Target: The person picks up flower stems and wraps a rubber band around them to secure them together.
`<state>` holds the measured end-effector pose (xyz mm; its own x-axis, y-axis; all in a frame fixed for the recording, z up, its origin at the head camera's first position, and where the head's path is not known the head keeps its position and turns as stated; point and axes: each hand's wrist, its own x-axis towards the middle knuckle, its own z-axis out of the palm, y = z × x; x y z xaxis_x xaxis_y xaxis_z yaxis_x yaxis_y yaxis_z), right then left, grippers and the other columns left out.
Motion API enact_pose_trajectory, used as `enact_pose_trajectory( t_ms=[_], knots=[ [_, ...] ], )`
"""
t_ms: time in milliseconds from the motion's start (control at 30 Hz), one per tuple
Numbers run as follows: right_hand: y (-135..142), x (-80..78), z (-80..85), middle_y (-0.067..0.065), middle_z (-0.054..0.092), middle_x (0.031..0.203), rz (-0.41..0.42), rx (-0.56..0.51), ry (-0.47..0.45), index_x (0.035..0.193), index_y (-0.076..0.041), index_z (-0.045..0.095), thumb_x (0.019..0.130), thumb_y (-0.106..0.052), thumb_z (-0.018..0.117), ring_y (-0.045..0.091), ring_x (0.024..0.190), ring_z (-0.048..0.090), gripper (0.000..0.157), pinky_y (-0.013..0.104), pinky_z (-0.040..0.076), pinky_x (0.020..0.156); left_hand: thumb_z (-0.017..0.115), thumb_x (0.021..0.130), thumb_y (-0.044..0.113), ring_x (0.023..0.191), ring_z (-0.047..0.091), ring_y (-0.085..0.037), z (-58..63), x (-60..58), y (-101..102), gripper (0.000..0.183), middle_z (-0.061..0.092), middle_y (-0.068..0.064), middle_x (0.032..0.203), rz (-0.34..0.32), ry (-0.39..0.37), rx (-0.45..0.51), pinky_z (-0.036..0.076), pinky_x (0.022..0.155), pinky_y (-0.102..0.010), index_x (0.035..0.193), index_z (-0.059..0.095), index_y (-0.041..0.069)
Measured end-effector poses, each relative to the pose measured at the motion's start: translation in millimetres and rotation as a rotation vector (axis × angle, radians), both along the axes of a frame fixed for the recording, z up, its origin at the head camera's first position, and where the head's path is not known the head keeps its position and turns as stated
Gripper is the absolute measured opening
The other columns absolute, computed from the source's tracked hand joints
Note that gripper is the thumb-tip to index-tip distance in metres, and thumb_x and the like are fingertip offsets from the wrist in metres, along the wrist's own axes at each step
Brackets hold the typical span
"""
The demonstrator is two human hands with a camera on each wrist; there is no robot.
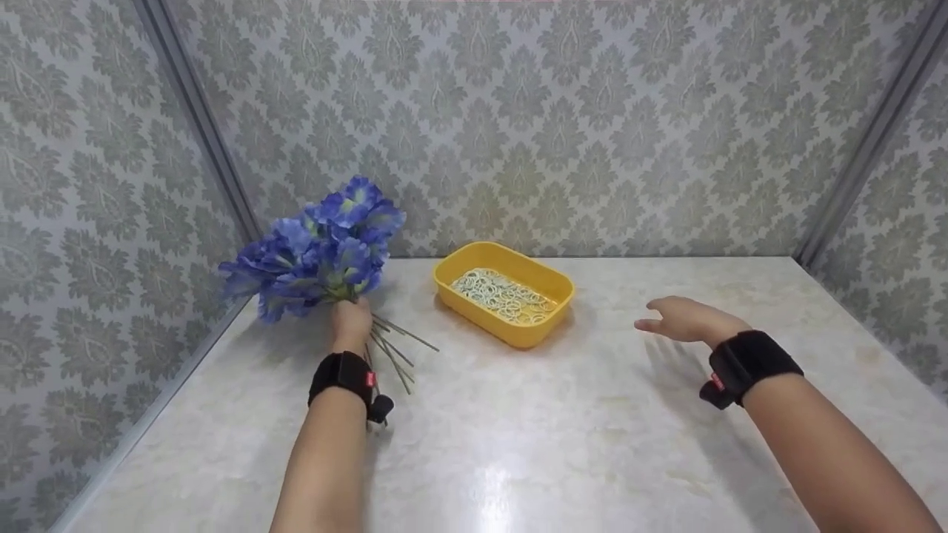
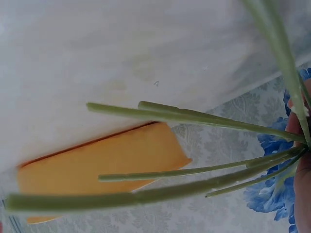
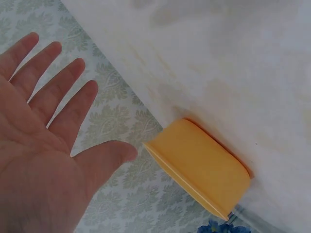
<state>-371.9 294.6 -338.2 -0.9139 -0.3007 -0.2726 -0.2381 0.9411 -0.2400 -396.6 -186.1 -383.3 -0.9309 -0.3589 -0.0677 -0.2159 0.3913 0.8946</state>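
Observation:
My left hand [image 1: 351, 323] grips a bunch of blue flowers [image 1: 326, 248] by the stems, just under the blooms. Several green stems [image 2: 189, 116] fan out below the grip in the left wrist view. To the right of the bunch, a yellow basin [image 1: 481, 314] holds many small pale rings [image 1: 498, 292]. My right hand [image 1: 685, 318] hovers above the table, right of the basin and apart from it. Its fingers [image 3: 73, 114] are spread and straight in the right wrist view, with nothing in the palm.
The pale marbled tabletop [image 1: 518, 414] meets a patterned wall [image 1: 518, 133] just behind the basin. Patterned side walls [image 1: 74, 259] with grey corner strips stand at left and right. Black bands [image 1: 755, 363] circle both wrists.

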Motion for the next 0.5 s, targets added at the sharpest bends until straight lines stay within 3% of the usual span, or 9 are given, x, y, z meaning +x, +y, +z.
enact_pose_trajectory(
  t_ms=[133,167,233,300,367,500],
  knots=[
    [-9.6,-3.9,1.8,0.043,0.033,0.159,-0.050,-0.075,0.058,0.155,0.019,0.030,0.115,-0.035,0.043,0.058,0.150,0.032,0.069,0.067,0.028,0.125,0.027,0.114,0.016,0.139,0.046,-0.038,9.9,3.3,5.2,0.050,0.045,-0.033,0.153,-0.049,0.009,0.041,0.038,0.119,-0.045,0.152,0.037,-0.014],
    [-13.3,-4.8,2.7,0.042,0.032,0.161,-0.067,-0.099,0.069,0.156,0.019,0.028,0.115,-0.035,0.042,0.057,0.151,0.031,0.068,0.067,0.027,0.126,0.028,0.113,0.016,0.130,0.050,-0.037,11.7,3.5,6.4,0.045,0.050,-0.033,0.142,-0.053,0.014,0.042,0.041,0.115,-0.043,0.144,0.043,-0.013],
    [-23.0,-5.7,5.5,0.041,0.030,0.163,-0.101,-0.144,0.083,0.158,0.017,0.026,0.116,-0.035,0.040,0.056,0.153,0.028,0.068,0.066,0.025,0.127,0.029,0.113,0.015,0.102,0.053,-0.030,14.5,2.8,8.6,0.031,0.055,-0.025,0.108,-0.058,0.018,0.034,0.044,0.098,-0.038,0.115,0.051,-0.008],
    [-34.6,-6.3,8.2,0.039,0.029,0.164,-0.125,-0.185,0.093,0.159,0.015,0.026,0.116,-0.035,0.038,0.054,0.155,0.028,0.067,0.065,0.024,0.128,0.031,0.113,0.014,0.081,0.041,-0.020,16.5,1.7,11.6,0.026,0.041,-0.010,0.085,-0.063,0.022,0.006,0.037,0.081,-0.034,0.092,0.041,0.004],
    [-48.3,-5.7,9.7,0.037,0.030,0.165,-0.133,-0.223,0.100,0.160,0.013,0.027,0.116,-0.035,0.038,0.053,0.155,0.028,0.066,0.064,0.024,0.129,0.031,0.113,0.015,0.072,0.033,-0.016,18.2,1.4,15.3,0.027,0.031,-0.002,0.079,-0.074,0.018,-0.008,0.032,0.074,-0.031,0.086,0.035,0.011],
    [-79.7,-1.8,5.9,0.035,0.034,0.164,-0.095,-0.290,0.102,0.160,0.011,0.029,0.116,-0.034,0.039,0.050,0.155,0.031,0.064,0.062,0.026,0.129,0.029,0.113,0.016,0.069,0.033,-0.013,20.8,5.2,26.1,0.024,0.032,-0.001,0.081,-0.102,-0.005,0.009,0.031,0.070,-0.028,0.091,0.039,0.011]
  ],
)
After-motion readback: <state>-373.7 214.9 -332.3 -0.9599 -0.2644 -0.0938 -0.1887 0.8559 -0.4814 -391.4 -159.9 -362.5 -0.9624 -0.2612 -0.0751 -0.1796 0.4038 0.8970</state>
